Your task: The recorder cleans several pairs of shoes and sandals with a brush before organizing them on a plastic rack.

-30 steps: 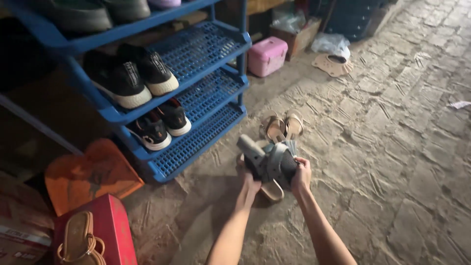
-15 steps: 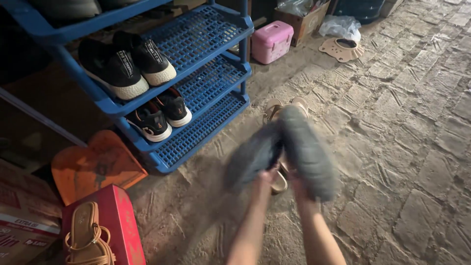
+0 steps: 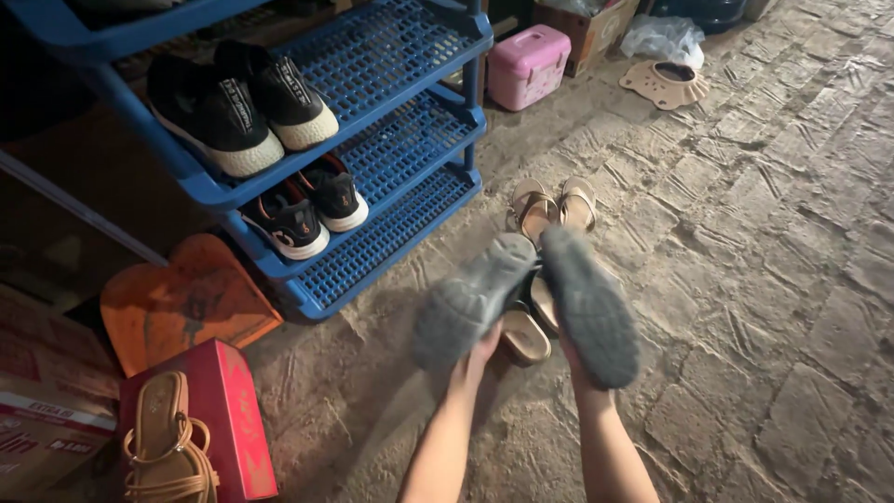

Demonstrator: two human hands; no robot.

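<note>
My left hand [image 3: 477, 356] grips a grey shoe [image 3: 470, 300] by its heel, sole turned up towards the camera. Beside it, a second grey shoe [image 3: 589, 305] is held sole-up in my right hand [image 3: 575, 361], which is mostly hidden behind it. Both shoes hover above the stone floor, their toes nearly touching. Under them lie tan sandals [image 3: 524, 337], with another tan pair [image 3: 554, 204] just beyond. The blue plastic shoe rack [image 3: 391, 228] stands to the left of the hands.
The rack holds black sneakers [image 3: 244, 104] on a middle shelf and a smaller black pair [image 3: 311, 210] below. A red box [image 3: 223, 410] carrying a strappy tan sandal [image 3: 164, 445], an orange heart-shaped piece [image 3: 182, 303], a pink case [image 3: 528, 65] and cardboard boxes surround it.
Both hands lifted the grey shoes off the floor and turned their soles upward, spreading them slightly apart. The camera view has shifted down a little.
</note>
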